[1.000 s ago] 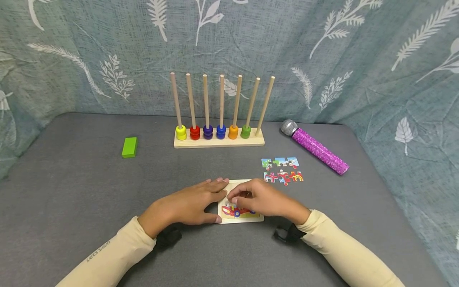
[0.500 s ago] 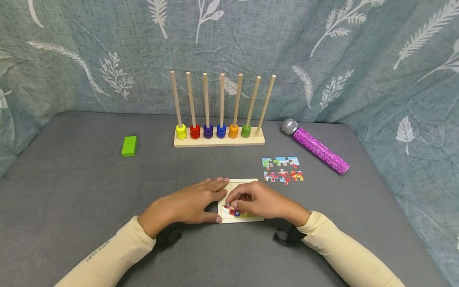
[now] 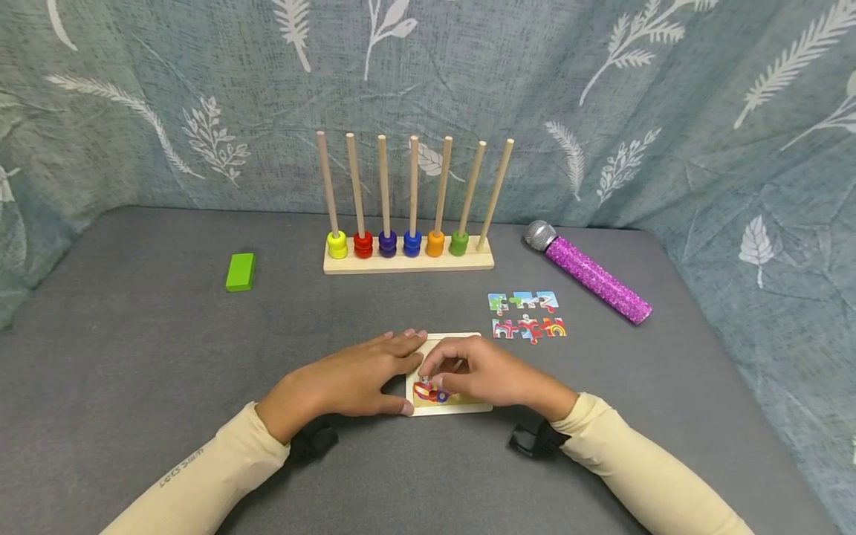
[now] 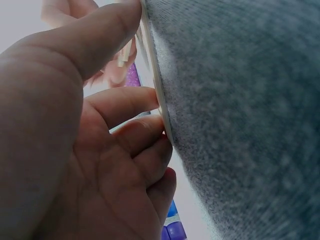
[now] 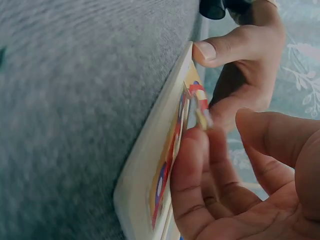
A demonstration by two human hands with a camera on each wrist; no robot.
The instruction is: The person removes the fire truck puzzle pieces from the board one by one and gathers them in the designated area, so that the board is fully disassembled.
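A pale wooden puzzle board (image 3: 449,410) with a red car picture lies flat at the table's near middle. My left hand (image 3: 354,379) rests along its left side, fingers spread and fairly straight, with the thumb at the near left corner. Over the board, my right hand (image 3: 483,375) pinches a small puzzle piece (image 5: 201,106) with its fingertips. In the right wrist view the piece stands tilted at the picture's surface, touching a fingertip. Part of the picture is hidden under my right hand. Wooden piece edges (image 4: 125,56) show by its fingers in the left wrist view.
Several loose puzzle pieces (image 3: 528,328) lie in two rows just right of the board. Behind stands a peg stand (image 3: 408,265) with coloured rings. A purple glitter microphone (image 3: 595,279) lies far right, a green block (image 3: 241,272) left. A patterned curtain (image 3: 428,89) backs the table.
My right hand's fingertips shift slightly left, and the piece they pinch changes its tilt over the car picture. My left hand stays on the board.
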